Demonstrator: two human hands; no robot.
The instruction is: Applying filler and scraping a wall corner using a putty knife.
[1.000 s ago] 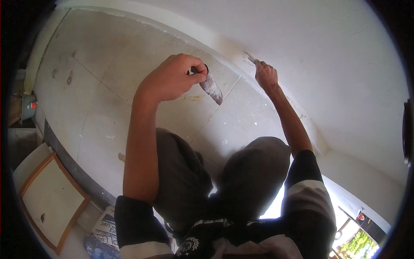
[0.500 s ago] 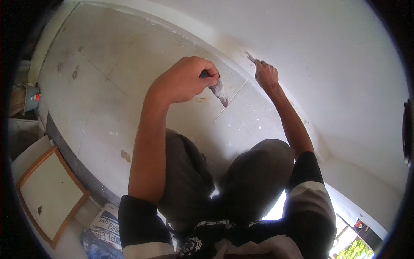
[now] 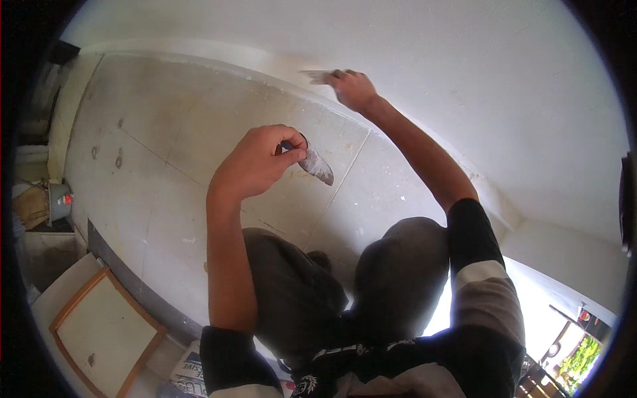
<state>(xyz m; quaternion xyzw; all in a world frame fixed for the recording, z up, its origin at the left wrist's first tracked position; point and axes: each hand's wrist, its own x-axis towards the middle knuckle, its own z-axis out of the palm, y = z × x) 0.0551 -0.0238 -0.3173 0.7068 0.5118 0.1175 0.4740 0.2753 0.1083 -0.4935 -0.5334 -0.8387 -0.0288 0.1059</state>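
My left hand (image 3: 252,162) is closed round the dark blue handle of a small trowel (image 3: 318,167). Its pointed blade is smeared with white and angles down to the right, over the tiled floor. Farther up, my right hand (image 3: 353,91) grips a flat scraper (image 3: 314,76) at the foot of the white wall (image 3: 478,86). The scraper's blade points left along the wall and is slightly blurred. Whether its edge touches the wall I cannot tell. The fingers hide its handle.
Pale floor tiles (image 3: 199,126) with stains and specks run along the wall. At lower left lie a wood-framed panel (image 3: 109,331) and a printed bag (image 3: 189,368). A grey bucket (image 3: 60,204) stands at the far left. Bright daylight enters at lower right.
My right hand has swept the scraper leftward along the wall. The left hand with the trowel sits slightly lower and farther left in the picture, and the whole view has shifted.
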